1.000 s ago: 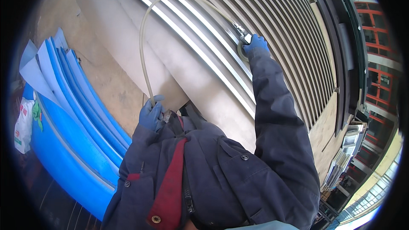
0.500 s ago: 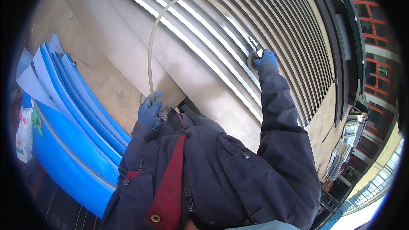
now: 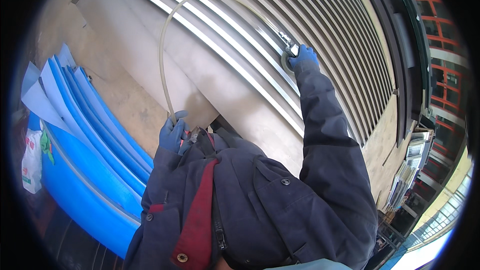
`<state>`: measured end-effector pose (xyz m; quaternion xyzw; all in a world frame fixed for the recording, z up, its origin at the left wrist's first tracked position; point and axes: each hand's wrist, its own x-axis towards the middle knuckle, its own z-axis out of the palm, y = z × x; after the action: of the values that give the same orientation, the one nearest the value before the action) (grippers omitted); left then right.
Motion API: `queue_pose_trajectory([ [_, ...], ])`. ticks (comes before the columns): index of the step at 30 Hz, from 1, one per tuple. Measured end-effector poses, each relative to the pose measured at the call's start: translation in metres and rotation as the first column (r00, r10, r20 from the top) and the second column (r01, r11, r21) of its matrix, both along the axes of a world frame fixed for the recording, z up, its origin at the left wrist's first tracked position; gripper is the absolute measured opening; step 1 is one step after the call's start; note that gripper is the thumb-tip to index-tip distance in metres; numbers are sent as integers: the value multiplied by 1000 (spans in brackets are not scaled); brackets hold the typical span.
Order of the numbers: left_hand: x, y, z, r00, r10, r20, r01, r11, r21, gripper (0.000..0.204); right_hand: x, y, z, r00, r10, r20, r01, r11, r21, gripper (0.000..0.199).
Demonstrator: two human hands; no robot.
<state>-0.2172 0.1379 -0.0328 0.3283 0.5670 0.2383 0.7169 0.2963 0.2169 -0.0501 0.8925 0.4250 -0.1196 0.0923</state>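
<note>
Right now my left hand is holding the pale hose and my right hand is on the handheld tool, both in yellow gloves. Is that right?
Not quite: the gloves are blue, not yellow, as the head view shows. Your left hand holds the pale hose, and your right hand is on the handheld tool.

The bench (image 3: 125, 105) presents a tan, stained top, exposed at left and lower right. Pale flat sheets (image 3: 145, 60) lie on it. Long metal strips (image 3: 300, 20) run parallel beside the sheets' exposed area, spaced by narrow gaps; whether sheeting extends beneath them cannot be determined.
</note>
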Motion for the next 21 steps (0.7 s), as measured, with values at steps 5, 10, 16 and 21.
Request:
queue_pose_trajectory([
  [5, 10, 0, 0, 998, -15, 53, 16, 999, -35, 31, 17, -30, 8, 995, -92, -39, 90, 994, -56, 65],
  [10, 12, 2, 2, 998, -44, 41, 45, 999, -10, 31, -2, 6, -1, 999, -27, -24, 27, 1000, 13, 66],
  [16, 8, 8, -2, 996, -90, -4, 90, 995, 42, 31, -1, -1, 1, 996, -47, -75, 48, 999, 20, 57],
  [21, 15, 4, 0, 995, -69, 69, 70, 997, -18, 31, 27, -61, 11, 991, -131, -20, 130, 990, -49, 59],
])
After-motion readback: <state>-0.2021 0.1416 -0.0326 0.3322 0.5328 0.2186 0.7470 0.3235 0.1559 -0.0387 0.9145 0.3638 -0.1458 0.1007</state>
